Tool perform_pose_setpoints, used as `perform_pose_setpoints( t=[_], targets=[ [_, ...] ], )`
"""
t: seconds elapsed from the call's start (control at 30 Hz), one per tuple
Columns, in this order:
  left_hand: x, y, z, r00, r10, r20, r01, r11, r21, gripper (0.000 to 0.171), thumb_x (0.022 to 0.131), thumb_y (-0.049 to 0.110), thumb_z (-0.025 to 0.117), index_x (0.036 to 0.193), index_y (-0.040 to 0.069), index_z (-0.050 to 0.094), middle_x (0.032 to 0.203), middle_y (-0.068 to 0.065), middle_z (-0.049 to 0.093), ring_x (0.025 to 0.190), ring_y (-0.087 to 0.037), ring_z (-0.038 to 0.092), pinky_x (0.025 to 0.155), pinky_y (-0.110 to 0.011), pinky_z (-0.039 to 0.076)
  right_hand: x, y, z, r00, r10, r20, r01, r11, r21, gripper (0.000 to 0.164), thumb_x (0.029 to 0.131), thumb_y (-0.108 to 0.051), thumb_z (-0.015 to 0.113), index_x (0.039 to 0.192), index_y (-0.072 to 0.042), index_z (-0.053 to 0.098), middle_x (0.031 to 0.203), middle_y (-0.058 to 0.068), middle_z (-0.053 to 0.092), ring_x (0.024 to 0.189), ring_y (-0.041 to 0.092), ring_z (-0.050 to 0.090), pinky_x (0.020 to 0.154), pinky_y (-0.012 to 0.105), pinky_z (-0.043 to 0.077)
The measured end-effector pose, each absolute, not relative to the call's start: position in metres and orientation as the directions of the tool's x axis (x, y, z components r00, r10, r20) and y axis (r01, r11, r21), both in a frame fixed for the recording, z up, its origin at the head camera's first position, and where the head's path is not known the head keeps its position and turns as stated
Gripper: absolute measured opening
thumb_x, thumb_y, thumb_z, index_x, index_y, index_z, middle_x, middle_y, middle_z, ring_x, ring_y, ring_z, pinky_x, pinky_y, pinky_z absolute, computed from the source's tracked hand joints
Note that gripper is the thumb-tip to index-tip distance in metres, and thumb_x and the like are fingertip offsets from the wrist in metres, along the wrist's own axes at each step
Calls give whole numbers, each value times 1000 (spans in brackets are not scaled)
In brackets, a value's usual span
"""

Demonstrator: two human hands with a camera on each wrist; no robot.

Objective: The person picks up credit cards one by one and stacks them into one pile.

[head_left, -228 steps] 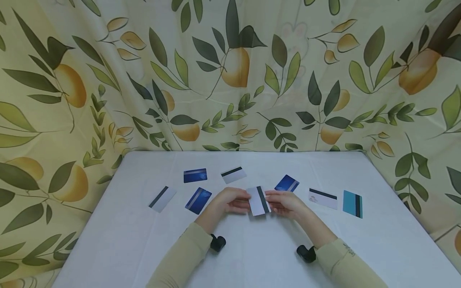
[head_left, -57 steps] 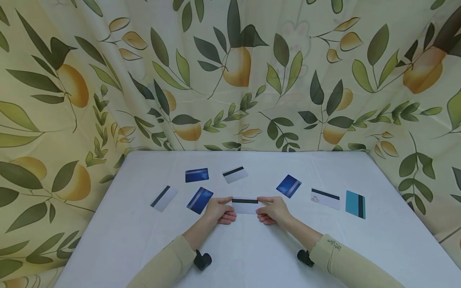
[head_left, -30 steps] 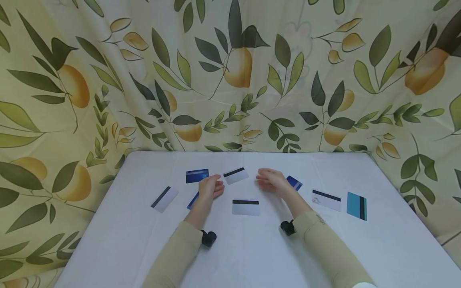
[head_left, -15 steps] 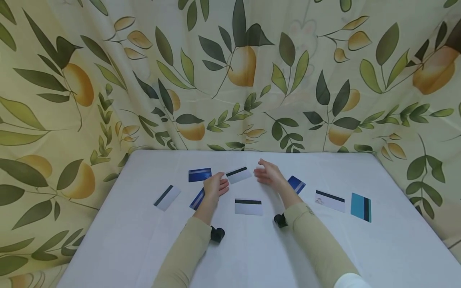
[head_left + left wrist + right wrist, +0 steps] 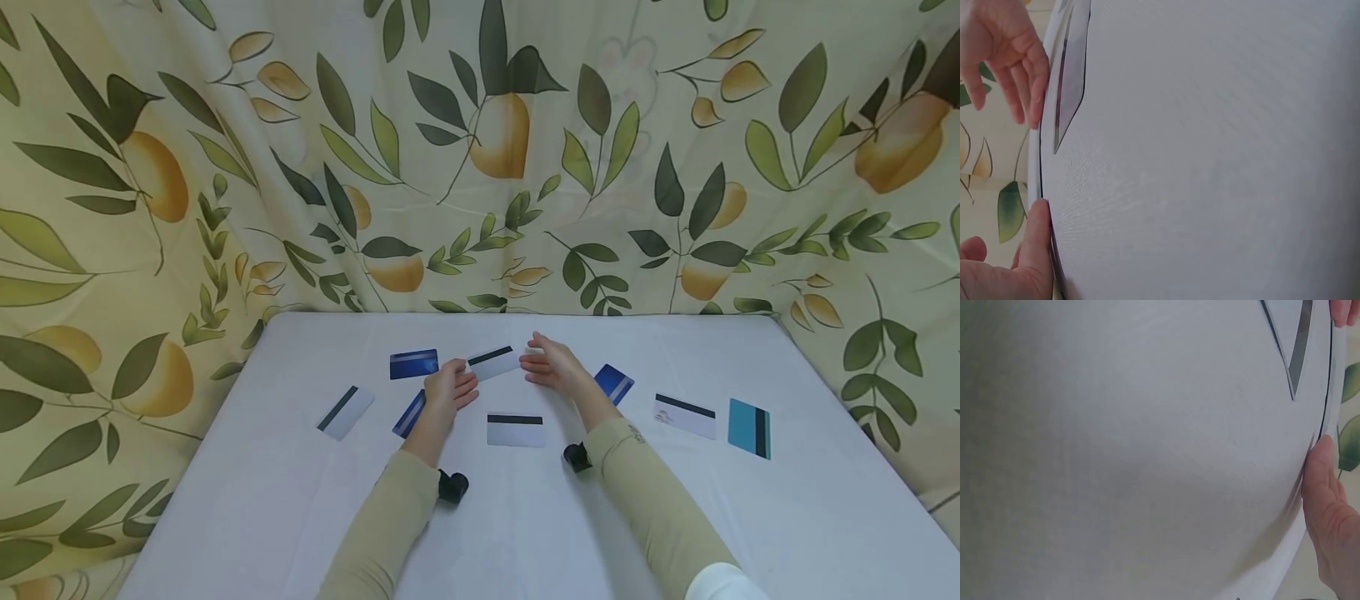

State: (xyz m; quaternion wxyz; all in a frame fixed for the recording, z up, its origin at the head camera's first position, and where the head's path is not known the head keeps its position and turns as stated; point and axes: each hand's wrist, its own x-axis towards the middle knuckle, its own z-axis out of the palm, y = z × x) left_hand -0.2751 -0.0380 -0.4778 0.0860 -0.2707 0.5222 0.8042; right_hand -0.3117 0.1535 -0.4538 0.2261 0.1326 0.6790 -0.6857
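Up toward the table's (image 5: 510, 533) far edge, your left hand (image 5: 452, 388) and right hand (image 5: 557, 367) flanked a white card (image 5: 495, 364), fingers loosely extended at its two ends; touching or just apart, I couldn't tell! A second white card (image 5: 516, 432) lay nearer the front edge, between your wrists.

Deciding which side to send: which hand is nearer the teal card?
The right hand. It is left of the teal card and slightly farther back, with a blue card and a white card between them; the left hand is farther left.
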Motion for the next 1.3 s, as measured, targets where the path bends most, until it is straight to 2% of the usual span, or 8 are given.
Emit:
perform_pose_setpoints(
  t=[0.3, 0.5, 0.8, 1.13, 1.3],
  targets=[
    [-277, -38, -473, -820, -149, -552, -428, -479, 766, 35, 85, 17, 56, 111, -5, 56, 109, -26, 60, 97, -31, 62, 78, -40, 53, -312, 154, -450, -859, -140, -493, 496, 16, -868, 57, 97, -38, 35, 137, 2, 32, 125, 23, 48, 98, 22, 58, 91, 33, 47],
    [-278, -39, -473, -826, -115, -552, -432, -501, 750, 36, 85, 17, 55, 111, -8, 53, 110, -28, 58, 99, -33, 60, 80, -40, 53, -312, 157, -449, -847, -133, -514, 512, 56, -857, 57, 97, -35, 36, 133, 9, 34, 111, 19, 53, 86, 16, 59, 84, 28, 50],
    [-274, -42, -468, -826, -72, -560, -458, -493, 739, 40, 88, 17, 54, 117, -10, 49, 114, -30, 55, 104, -37, 56, 85, -42, 50, -311, 157, -448, -818, -127, -561, 551, 105, -828, 51, 97, -30, 39, 125, 12, 44, 90, 10, 56, 73, 12, 57, 71, 19, 51],
    [-275, -43, -463, -810, 12, -586, -520, -478, 708, 41, 88, 14, 53, 119, -12, 46, 118, -28, 51, 110, -36, 52, 90, -43, 47, -311, 164, -454, -799, -158, -580, 576, 80, -814, 40, 94, -16, 47, 123, 11, 46, 79, 6, 60, 65, 10, 58, 61, 17, 50],
    [-275, -42, -463, -801, 50, -596, -550, -451, 702, 39, 89, 11, 52, 119, -12, 47, 112, -24, 53, 107, -32, 54, 91, -43, 47, -309, 166, -457, -792, -139, -594, 589, 84, -804, 37, 91, -11, 53, 123, 7, 49, 71, 6, 65, 60, 9, 61, 54, 15, 49]
  ],
)
